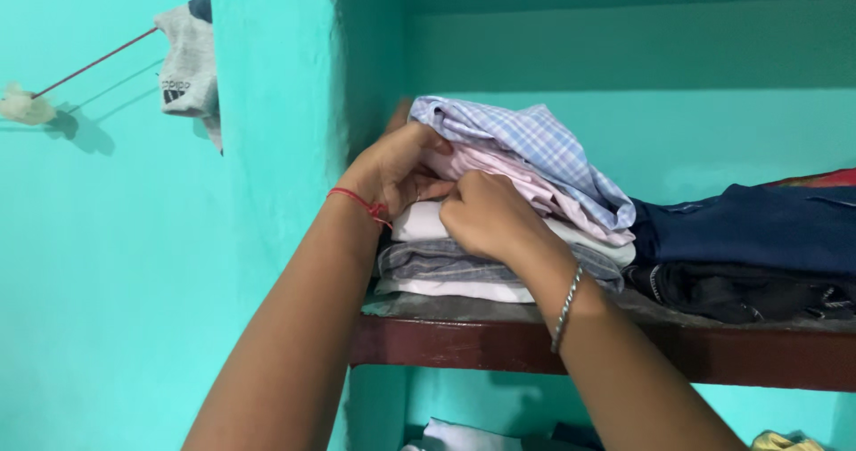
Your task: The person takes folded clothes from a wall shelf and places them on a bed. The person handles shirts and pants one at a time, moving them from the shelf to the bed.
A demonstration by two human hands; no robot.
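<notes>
Stack of folded shirts (499, 237), checked blue one on top, held on the dark red shelf (713, 353). Left hand (392, 170) and right hand (486, 215) are curled closed on its front edge; dark folded clothes (749, 246) lie beside

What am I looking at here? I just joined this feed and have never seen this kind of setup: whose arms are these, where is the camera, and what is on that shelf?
There is no machine: the one picture comes from a camera worn on a person's head, looking along their bare arms. The left hand, with a red thread at the wrist, and the right hand, with a beaded metal bracelet, both press on a stack of folded clothes. On top lies a blue checked shirt over a pink garment. The stack sits on a dark red shelf in a turquoise alcove. Beside it lies a pile of dark clothes. The fingers curl at the pink layer; whether they grip it is unclear.
</notes>
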